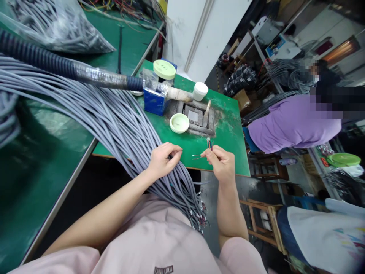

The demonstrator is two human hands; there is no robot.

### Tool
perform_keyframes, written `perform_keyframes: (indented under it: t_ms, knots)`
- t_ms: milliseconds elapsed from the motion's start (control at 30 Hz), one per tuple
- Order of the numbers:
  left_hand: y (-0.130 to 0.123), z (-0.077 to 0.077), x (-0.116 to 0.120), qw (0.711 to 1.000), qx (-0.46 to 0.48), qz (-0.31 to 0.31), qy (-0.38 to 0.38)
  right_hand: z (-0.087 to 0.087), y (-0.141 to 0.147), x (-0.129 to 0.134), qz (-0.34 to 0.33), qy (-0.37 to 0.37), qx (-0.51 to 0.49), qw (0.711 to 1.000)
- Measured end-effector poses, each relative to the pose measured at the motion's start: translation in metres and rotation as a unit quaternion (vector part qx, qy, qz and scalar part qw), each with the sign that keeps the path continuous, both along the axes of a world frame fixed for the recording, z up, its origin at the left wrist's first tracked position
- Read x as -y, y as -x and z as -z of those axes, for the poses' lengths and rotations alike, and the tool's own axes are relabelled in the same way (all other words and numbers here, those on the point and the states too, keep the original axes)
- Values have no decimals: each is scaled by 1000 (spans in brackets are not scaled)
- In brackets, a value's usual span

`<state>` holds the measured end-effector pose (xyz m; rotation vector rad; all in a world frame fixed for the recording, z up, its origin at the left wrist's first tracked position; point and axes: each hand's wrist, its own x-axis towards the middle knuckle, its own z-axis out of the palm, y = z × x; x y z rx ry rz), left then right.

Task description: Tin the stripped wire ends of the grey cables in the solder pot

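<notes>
A small fan of thin coloured wires (210,144) with bare silvery ends is pinched between the thumb and fingers of my right hand (224,161), above the front edge of the green table. My left hand (165,160) is over a thick bundle of grey cables (125,125), its fingers curled and thumb close to the index finger. Whether anything is between those fingers I cannot make out. The bundle runs from the left under my left hand and hangs off the table, its cut ends (201,213) showing coloured cores in front of me.
Beyond my hands are a square metal-framed pot (195,116), a scraper-like tool (207,114), a shallow pale dish (179,123), a white tub (200,91) and a blue box (154,102) under a black corrugated hose (57,61). A co-worker in purple (296,121) is at right.
</notes>
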<state>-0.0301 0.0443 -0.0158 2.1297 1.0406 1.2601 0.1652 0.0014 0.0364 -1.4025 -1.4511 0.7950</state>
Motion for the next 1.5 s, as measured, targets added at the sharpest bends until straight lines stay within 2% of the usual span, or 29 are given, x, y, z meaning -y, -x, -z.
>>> perform_keyframes:
  t_ms: [433,1500]
  knots:
    - [1,2,0,1000,-2,0,-3,2,5,5,-16,29,-29,999]
    - [1,-2,1,1000,-3,3,1,7,14,7,-48,27,54,997]
